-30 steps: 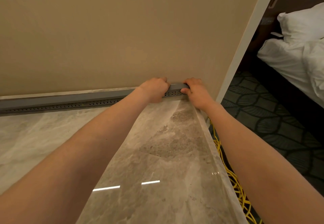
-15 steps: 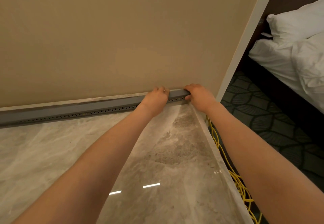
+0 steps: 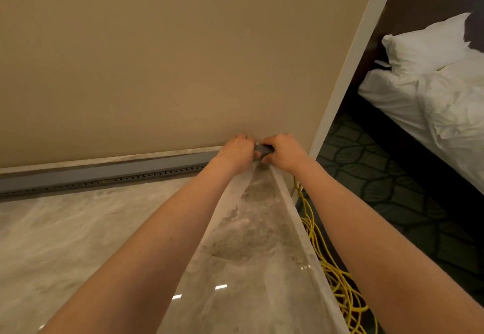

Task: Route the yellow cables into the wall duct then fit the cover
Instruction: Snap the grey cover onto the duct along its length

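Grip of left hand [image 3: 237, 154] and right hand [image 3: 284, 151] apparently round cover [image 3: 131, 169]; cables [image 3: 337, 281] beside counter [image 3: 78, 229]

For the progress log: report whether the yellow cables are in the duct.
Out, what shows: yellow cables lie tangled on the carpet beside the counter. Inside the grey duct: cannot tell.

I see the duct [image 3: 104, 174] along the wall's [image 3: 157, 59] foot behind the counter [image 3: 78, 229], left hand [image 3: 237, 151] and right hand [image 3: 284, 151] gripping its right end, cables [image 3: 337, 281] on the floor [image 3: 392, 189] rightward.
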A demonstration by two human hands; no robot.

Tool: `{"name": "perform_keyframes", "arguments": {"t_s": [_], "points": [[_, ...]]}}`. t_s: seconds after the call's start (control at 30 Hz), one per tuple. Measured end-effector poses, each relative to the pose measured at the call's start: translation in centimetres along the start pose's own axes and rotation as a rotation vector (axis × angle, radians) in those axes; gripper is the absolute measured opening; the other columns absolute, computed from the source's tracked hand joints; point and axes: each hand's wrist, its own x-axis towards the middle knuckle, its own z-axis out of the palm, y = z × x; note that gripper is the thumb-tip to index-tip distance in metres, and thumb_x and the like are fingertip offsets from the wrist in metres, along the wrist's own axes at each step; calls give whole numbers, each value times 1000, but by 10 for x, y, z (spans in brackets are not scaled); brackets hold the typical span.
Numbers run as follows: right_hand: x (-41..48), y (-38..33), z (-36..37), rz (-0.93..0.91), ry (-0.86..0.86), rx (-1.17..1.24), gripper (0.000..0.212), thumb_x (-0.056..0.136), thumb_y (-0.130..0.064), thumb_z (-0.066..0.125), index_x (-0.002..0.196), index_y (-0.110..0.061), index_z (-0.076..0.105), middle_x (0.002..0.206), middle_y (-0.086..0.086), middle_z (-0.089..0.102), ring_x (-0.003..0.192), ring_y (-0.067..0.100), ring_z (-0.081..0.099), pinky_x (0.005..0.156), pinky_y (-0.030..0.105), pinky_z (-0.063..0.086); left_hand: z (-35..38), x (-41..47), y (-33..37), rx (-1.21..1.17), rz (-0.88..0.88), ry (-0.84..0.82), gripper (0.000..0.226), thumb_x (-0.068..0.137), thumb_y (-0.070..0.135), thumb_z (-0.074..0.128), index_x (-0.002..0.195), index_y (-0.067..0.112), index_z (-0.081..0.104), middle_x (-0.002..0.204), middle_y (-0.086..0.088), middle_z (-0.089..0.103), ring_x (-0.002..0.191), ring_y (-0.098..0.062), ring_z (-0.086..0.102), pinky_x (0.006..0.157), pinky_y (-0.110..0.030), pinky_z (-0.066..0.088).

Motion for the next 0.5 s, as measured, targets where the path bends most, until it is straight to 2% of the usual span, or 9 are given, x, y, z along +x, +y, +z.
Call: {"name": "perform_keyframes", "arguments": {"t_s": [0.1, 0.2, 0.27, 0.33, 0.5], "points": [[4, 7, -4, -55, -48, 2, 39, 78, -16, 70, 117, -13, 66, 113, 14, 69, 105, 30, 62, 86, 38, 50, -7, 14, 10, -134, -78, -42, 38, 92, 22, 58, 124, 1, 57, 128, -20, 58, 118, -33, 54, 94, -36, 42], [11, 19, -20, -101, -175, 67, 44, 81, -18, 71, 124, -10, 63, 121, 11, 67, 112, 26, 60, 81, 25, 44, -14, 22, 12, -128, -152, -107, 42, 87, 23, 66, 124, 4, 60, 128, -15, 61, 119, -29, 56, 95, -32, 44], [17, 26, -29, -90, -245, 193, 40, 87, -13, 65, 127, -6, 61, 127, 11, 64, 109, 18, 59, 66, 11, 41, -15, 26, 13, -122, -179, -128, 44, 86, 23, 67, 125, 4, 59, 130, -13, 60, 121, -28, 55, 96, -31, 43], [22, 31, -32, -69, -281, 227, 34, 89, -9, 61, 123, -1, 63, 125, 15, 64, 96, 14, 53, 56, 4, 38, -16, 27, 15, -110, -180, -138, 43, 86, 23, 67, 125, 6, 60, 130, -12, 60, 121, -28, 55, 97, -31, 43], [32, 39, -30, -73, -242, 228, 28, 85, -13, 67, 110, -1, 70, 115, 18, 69, 88, 14, 52, 59, 12, 35, -19, 28, 17, -47, -136, -138, 42, 86, 21, 67, 125, 6, 59, 129, -12, 60, 119, -29, 56, 96, -31, 44]]}}
